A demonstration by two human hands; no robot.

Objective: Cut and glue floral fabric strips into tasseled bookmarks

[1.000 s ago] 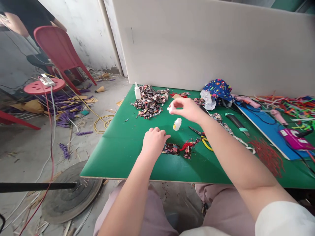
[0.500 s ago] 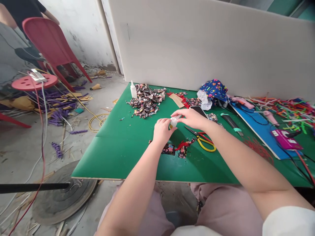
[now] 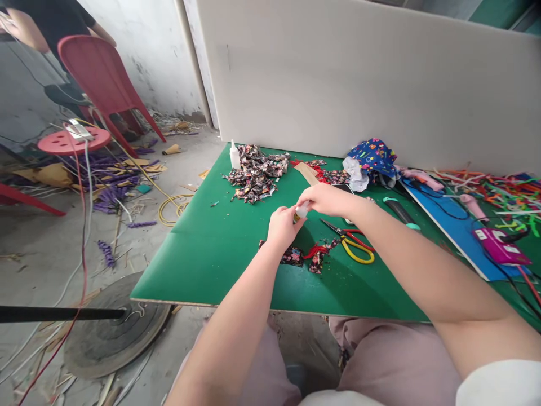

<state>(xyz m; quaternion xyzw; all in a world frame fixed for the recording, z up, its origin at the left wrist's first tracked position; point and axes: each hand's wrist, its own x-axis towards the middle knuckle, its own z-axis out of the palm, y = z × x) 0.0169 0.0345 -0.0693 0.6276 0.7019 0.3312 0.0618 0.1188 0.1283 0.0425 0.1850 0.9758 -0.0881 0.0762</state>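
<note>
1 small bottle [image 3: 301, 211] is held low by the left hand [image 3: 280, 226], its top pinched by the right hand [image 3: 324, 198]; cap work seems underway, calling for steady twisting.

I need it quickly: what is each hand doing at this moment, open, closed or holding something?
Left hand: closed, holding the small white bottle.
Right hand: closed on the same bottle's top; exact grip partly hidden.

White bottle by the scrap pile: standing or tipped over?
Upright: the white bottle beside the scrap pile has its narrow tip pointing up.
</note>
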